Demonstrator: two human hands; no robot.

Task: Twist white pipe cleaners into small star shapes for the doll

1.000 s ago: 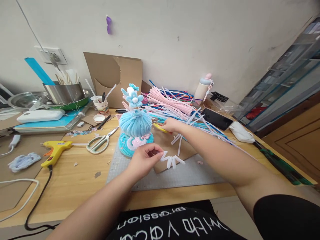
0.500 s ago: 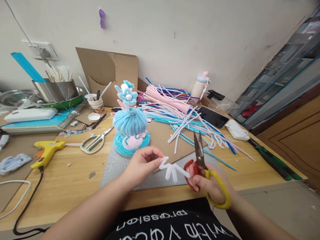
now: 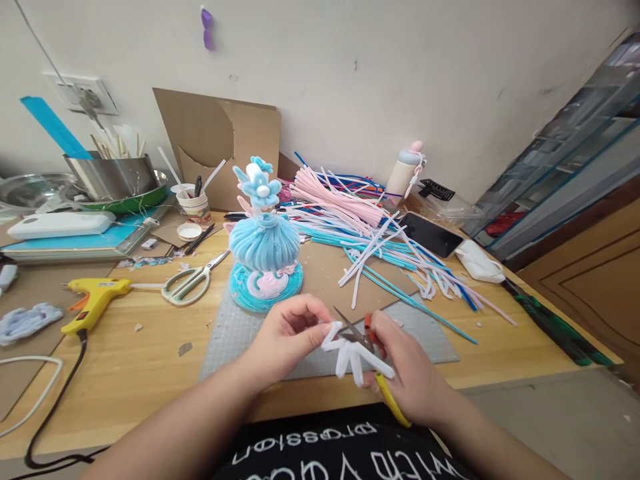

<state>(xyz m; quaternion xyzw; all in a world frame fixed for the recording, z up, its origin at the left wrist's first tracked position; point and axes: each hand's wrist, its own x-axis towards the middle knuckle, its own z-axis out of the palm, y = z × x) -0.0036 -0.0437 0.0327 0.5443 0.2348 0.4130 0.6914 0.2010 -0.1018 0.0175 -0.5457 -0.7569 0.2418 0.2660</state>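
Note:
Between the thumb and fingers of my left hand [image 3: 295, 337] is one end of a white pipe cleaner [image 3: 356, 355], bent into a zigzag. My right hand [image 3: 407, 370] grips scissors [image 3: 357, 333] with red and yellow handles. Their blades are parted and point left, at the zigzag near my left fingertips; whether they touch it I cannot tell. Just behind my left hand stands a light blue pipe-cleaner figure [image 3: 265, 243] with a flower on top, on a round turquoise base. A grey cutting mat [image 3: 225, 347] lies under both hands.
Pink, white and blue pipe cleaners [image 3: 340, 200] are heaped behind the mat. A phone [image 3: 433, 233] and a bottle [image 3: 403, 175] stand or lie at right. To the left are spare scissors [image 3: 187, 285], a yellow glue gun [image 3: 95, 300] with its cord, and a paper cup [image 3: 195, 205].
My right hand has turned the scissors from pointing upward to pointing left and brought the blades to the zigzag pipe cleaner. My left hand keeps its pinch.

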